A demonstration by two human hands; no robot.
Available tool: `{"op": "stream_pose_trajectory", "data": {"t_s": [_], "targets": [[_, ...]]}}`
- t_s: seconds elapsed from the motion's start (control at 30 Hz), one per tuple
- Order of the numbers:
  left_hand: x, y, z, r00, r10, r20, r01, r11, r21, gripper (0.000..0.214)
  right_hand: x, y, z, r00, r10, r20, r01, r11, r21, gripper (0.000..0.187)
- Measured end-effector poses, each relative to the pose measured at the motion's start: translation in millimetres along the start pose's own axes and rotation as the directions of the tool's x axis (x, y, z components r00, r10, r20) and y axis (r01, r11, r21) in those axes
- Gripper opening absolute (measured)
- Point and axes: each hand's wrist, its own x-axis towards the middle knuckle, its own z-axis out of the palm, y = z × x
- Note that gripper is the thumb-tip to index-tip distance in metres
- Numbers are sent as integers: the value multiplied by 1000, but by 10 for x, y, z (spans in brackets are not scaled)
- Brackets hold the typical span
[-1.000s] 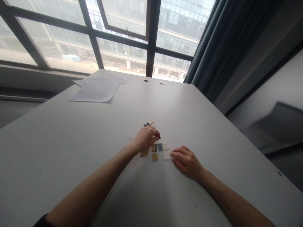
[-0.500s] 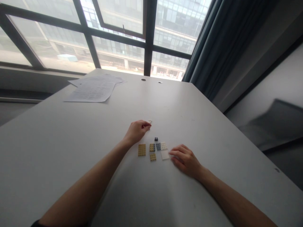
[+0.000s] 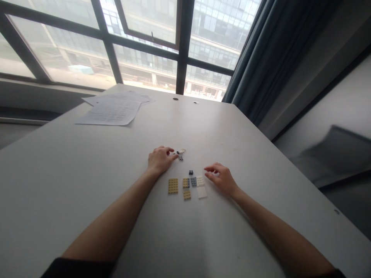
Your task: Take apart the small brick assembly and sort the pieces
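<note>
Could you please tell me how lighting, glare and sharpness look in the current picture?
Head view: bright window, partly washed out, backlights the scene; head view: table looks dimmer towards the camera; head view: building bricks look soft, grey shape at right blurred.

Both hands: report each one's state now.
Left hand: open, fingers parted beside small grey-and-black plastic pieces; contact unclear.
Right hand: open, loosely curled, nothing visibly held.

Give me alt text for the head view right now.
A person's left hand is at a few loose pieces on a white table; the right hand, seemingly empty, is right of a black brick. Nearer the viewer lie tan, grey and white toy bricks; papers lie farther back, near a window.
</note>
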Motion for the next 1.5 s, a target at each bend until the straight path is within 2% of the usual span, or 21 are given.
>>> {"op": "stream_pose_trajectory", "data": {"t_s": [0.17,0.33,0.57,0.7,0.77,0.9,1.1,1.3,1.5], "targets": [[-27,36,25,999,-5,-51,7,1000,28,29,374,-116,188,990,29,139,-31,999,11,12],[-101,24,26,994,72,-77,-72,997,-6,27,474,-132,304,972,-1,236,-4,1000,23,7],[-130,53,43,983,182,-33,-181,983,31,25,490,-77,276,960,-31,277,17,999,50,10],[-131,51,41,980,200,-4,-199,977,71,28,634,-75,278,979,0,206,-9,999,40,17],[-130,45,38,979,206,2,-206,976,75,28,741,-77,319,982,13,187,-18,1000,25,21],[-128,30,38,977,213,-8,-212,975,64,25,923,-92,453,976,8,219,-1,1000,-31,24],[-124,14,43,977,214,8,-214,976,36,24,1022,-134,575,971,-22,237,40,997,-71,22],[-137,18,14,976,216,10,-216,976,7,19,976,-105,471,966,-13,258,34,996,-79,16],[-122,-11,19,976,216,-41,-219,972,-89,19,736,113,161,986,60,158,-52,997,-56,15]]}}
